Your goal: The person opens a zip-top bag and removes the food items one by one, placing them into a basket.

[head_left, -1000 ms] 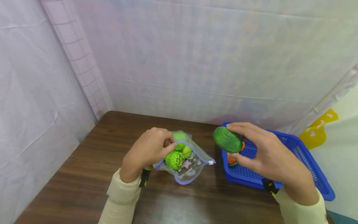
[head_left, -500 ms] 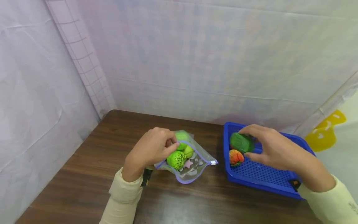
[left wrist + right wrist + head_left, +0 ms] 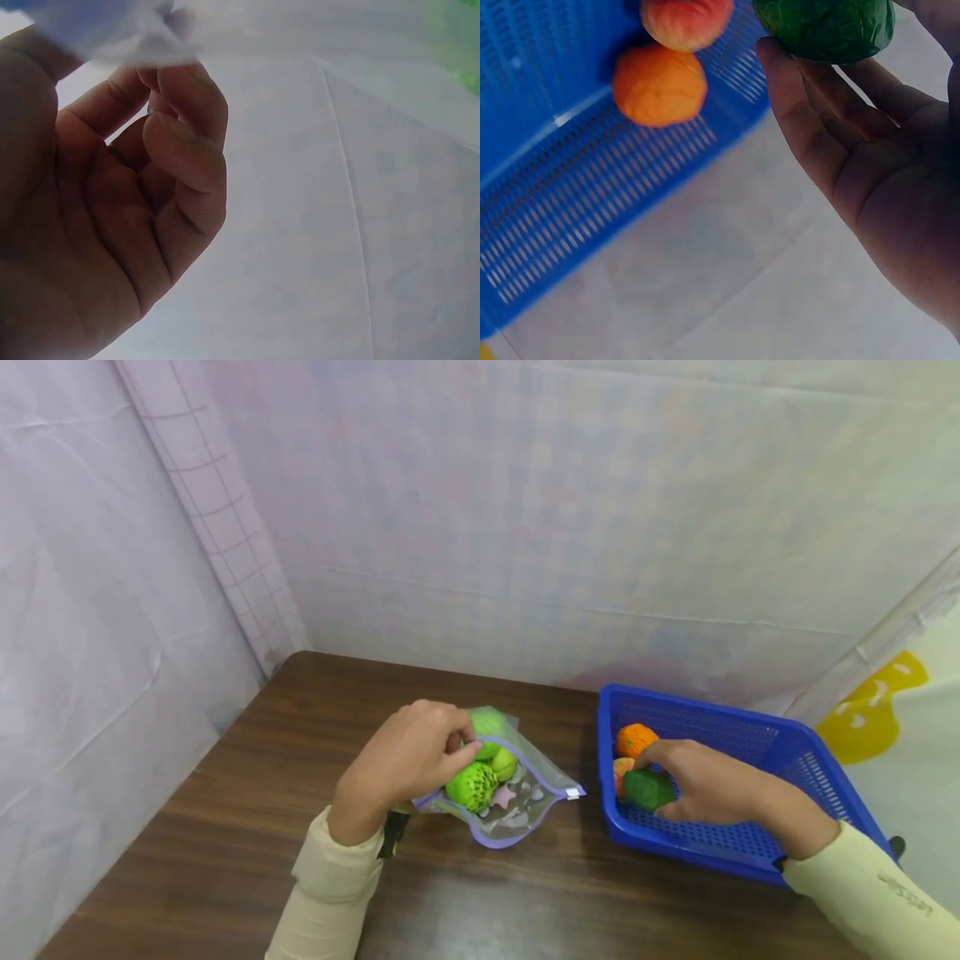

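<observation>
My left hand point(image 3: 408, 752) pinches the rim of a clear zip bag point(image 3: 498, 842) with purple edging. Inside the bag are green round pieces, one a dark-speckled green ball point(image 3: 471, 787). In the left wrist view, bag plastic point(image 3: 247, 34) crosses above the left hand point(image 3: 127, 195). My right hand point(image 3: 712, 789) holds a dark green, wrinkled, rounded piece point(image 3: 648, 790) low in the blue basket point(image 3: 750, 717). Close to it lie an orange wrinkled ball point(image 3: 636, 740) and a partly hidden red-orange fruit point(image 3: 622, 775). The right wrist view shows the green piece point(image 3: 829, 30) at the right fingertips.
The brown wooden table point(image 3: 247, 810) bears the bag and the basket, which stand apart. White patterned cloth point(image 3: 525, 527) hangs behind the table, and more cloth point(image 3: 82, 610) hangs along the left. A yellow shape point(image 3: 862, 727) shows beyond the basket.
My right hand has carried the green piece rightward from the basket's left edge and down into it. The orange ball is now uncovered. My left hand stays at the bag.
</observation>
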A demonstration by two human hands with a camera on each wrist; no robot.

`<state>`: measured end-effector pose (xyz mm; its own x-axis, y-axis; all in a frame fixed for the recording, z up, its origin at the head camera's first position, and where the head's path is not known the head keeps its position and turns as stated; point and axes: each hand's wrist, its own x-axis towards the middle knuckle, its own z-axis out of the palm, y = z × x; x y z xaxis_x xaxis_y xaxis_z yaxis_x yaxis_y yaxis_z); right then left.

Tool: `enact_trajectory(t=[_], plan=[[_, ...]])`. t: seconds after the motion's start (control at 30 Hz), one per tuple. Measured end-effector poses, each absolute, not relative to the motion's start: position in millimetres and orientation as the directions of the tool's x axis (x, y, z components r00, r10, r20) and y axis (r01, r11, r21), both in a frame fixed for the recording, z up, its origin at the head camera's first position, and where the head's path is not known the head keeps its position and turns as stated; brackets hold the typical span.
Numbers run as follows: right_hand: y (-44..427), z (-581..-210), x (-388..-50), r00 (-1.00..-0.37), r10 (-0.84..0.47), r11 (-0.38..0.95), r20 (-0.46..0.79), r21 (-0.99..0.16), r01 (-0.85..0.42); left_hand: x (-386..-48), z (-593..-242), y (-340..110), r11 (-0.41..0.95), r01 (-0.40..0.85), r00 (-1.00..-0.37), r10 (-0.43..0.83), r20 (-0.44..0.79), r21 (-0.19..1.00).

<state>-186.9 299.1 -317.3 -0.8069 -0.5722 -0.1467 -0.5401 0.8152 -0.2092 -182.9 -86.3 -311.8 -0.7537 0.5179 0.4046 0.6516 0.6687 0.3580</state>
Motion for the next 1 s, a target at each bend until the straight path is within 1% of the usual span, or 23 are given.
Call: enact_trajectory(t=[0.17, 0.37, 0.6, 0.7, 1.0], plan=[[297, -334, -193, -0.8, -0.573, 0.816, -0.179, -0.21, -0.538, -182, -312, -85, 0.666, 0.649, -0.756, 0.516, 0.402, 0.367], [295, -345, -195, -0.808, -0.55, 0.834, -0.21, -0.196, -0.516, -181, -312, -84, 0.661, 0.654, -0.752, 0.519, 0.406, 0.368], [293, -350, -197, -0.802, -0.561, 0.828, -0.204, -0.158, -0.538, -180, -310, -83, 0.666, 0.65, -0.757, 0.519, 0.398, 0.366], [293, -352, -198, -0.81, -0.546, 0.837, -0.215, -0.156, -0.524, -180, -310, -83, 0.668, 0.648, -0.758, 0.521, 0.393, 0.365], [285, -356, -192, -0.785, -0.576, 0.817, -0.226, -0.149, -0.557, -179, -311, -83, 0.671, 0.645, -0.761, 0.518, 0.39, 0.366]])
